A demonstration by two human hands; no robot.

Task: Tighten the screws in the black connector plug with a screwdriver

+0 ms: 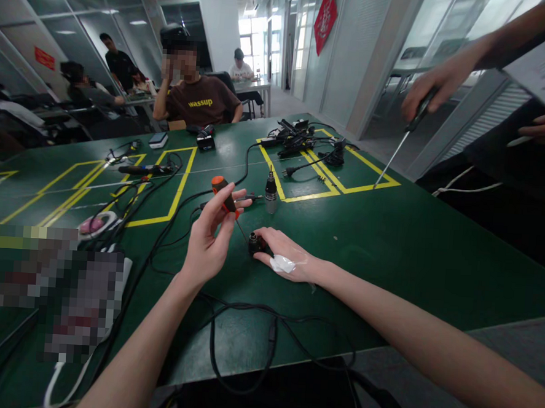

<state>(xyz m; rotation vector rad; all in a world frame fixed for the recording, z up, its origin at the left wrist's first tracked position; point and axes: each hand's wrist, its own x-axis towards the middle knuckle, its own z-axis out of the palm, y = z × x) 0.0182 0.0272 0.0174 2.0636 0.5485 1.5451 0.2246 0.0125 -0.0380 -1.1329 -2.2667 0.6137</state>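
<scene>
My left hand (209,243) is closed round the black-and-orange handle of a screwdriver (223,192). Its thin shaft slants down to the right, towards a small black cylindrical part (253,242) with a metal ring on top. Whether the tip touches that part I cannot tell. My right hand (288,254), with a white patch taped on its back, rests on the table and grips the black part, fingers partly hiding it. Just beyond stands an upright grey-and-black cylindrical tool piece (271,193) with a pointed metal tip. Behind the screwdriver lies a thin dark tool (249,198).
Black cables (274,327) loop along the near edge of the green table (390,248). A cable pile (299,138) lies farther back inside yellow tape. On the right, another person's hand (441,85) holds a long screwdriver (398,147) pointing at the table. Blurred-out objects (86,297) lie left.
</scene>
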